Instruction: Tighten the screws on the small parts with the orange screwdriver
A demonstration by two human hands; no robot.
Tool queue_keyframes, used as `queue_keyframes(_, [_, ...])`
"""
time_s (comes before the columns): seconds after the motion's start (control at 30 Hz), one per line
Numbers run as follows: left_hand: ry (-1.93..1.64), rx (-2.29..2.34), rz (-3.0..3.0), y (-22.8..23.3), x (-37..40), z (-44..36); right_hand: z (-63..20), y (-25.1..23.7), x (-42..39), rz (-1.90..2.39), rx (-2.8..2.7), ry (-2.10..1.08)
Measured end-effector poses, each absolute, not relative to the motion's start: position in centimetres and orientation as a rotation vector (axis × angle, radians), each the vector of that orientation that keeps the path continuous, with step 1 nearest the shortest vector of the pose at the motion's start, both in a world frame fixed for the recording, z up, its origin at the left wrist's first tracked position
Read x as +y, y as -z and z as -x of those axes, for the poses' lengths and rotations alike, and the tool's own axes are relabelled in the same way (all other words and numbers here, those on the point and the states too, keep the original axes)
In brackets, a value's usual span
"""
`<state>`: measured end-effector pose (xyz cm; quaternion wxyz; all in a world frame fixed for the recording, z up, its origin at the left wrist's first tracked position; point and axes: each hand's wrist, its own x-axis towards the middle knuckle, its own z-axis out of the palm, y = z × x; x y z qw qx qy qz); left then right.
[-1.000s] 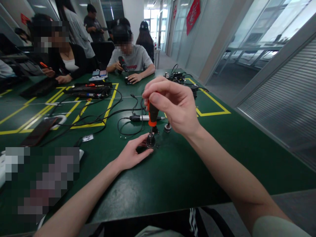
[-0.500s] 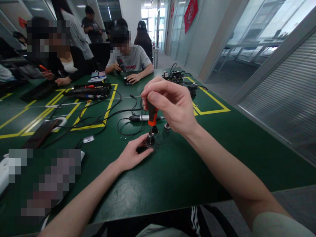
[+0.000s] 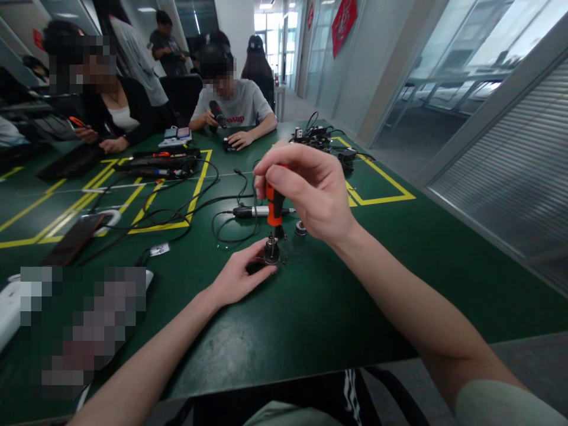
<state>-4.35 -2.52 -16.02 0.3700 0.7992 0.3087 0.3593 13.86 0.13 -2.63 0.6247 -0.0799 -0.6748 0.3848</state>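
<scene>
My right hand [image 3: 308, 192] is closed round the handle of an orange and black screwdriver [image 3: 275, 207], which stands upright. Its shaft points down into a small round dark metal part [image 3: 271, 253] on the green table. With thumb and fingers round its left side, my left hand [image 3: 242, 275] grips that part against the tabletop. Tiny screws [image 3: 284, 260] lie just to its right. Behind it are a small black piece [image 3: 279, 232] and another round metal part [image 3: 300, 228]. A silver and black pen-shaped electric screwdriver [image 3: 257, 212] lies beyond, on a cable.
Cables [image 3: 177, 204] and a phone [image 3: 73, 239] lie at the left, near a blurred-out object [image 3: 97, 331]. Black trays of tools [image 3: 160, 163] sit farther back. At the far right is a heap of black cables [image 3: 315, 139]. Two co-workers [image 3: 235, 100] sit across the table [image 3: 310, 331].
The screwdriver handle has turned about its axis, showing more orange at the left. Both hands stay in nearly the same place.
</scene>
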Motion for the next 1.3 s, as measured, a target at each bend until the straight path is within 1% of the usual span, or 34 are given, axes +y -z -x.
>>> queue_keyframes(0.1, [-0.925, 0.789, -2.045, 16.06, -2.52, 4.33, -13.94, 2.57, 0.0, 0.238, -1.572, -0.937])
queue_keyframes(0.27, [-0.926, 0.788, -2.036, 15.93, -2.52, 4.3, -13.78, 2.7, -0.19, 0.167, -1.55, -1.019])
queue_keyframes(0.53, [-0.917, 0.786, -2.042, 15.8, -2.55, 4.22, -13.83, 2.52, -0.25, 0.198, -1.515, -1.049])
queue_keyframes(0.7, [-0.924, 0.781, -2.023, 15.9, -2.51, 4.23, -13.7, 2.6, -0.46, 0.1, -1.486, -1.104])
queue_keyframes(0.93, [-0.919, 0.787, -2.016, 15.99, -2.47, 4.24, -13.72, 2.52, -0.73, 0.183, -1.539, -1.028])
queue_keyframes(1.13, [-0.919, 0.783, -2.029, 15.88, -2.54, 4.21, -13.67, 2.13, -0.7, 0.173, -1.511, -0.85])
queue_keyframes(1.3, [-0.926, 0.777, -2.039, 16.0, -2.45, 4.28, -13.63, 2.43, -0.6, 0.203, -1.523, -0.897])
